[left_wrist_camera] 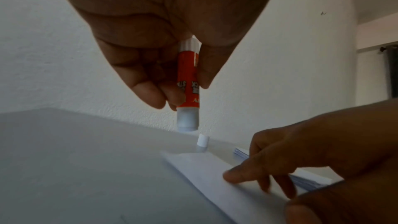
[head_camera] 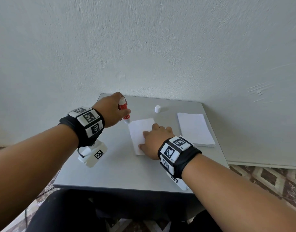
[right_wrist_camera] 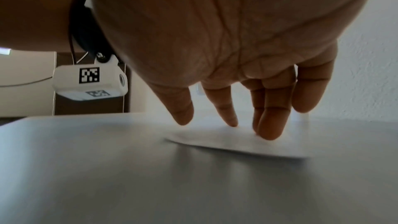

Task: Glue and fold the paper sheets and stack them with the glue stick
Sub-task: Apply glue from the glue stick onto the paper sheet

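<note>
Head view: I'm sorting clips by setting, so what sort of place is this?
Probably a room at home: a small grey table against a plain white wall, on patterned floor tiles.

The head view looks down from above the near edge of the grey table [head_camera: 120,171] toward the far wall. Both wrist views sit low, close under each palm (facing far), sharing the sheet [left_wrist_camera: 206,168] at centre.

The table [head_camera: 120,173] lies bare along its near edge and left side. Toward the back wall [head_camera: 160,47], a small white cap [head_camera: 157,109] stands alone; a stack of paper [head_camera: 195,129] fills the right side. Bare tabletop separates cap and stack.
</note>
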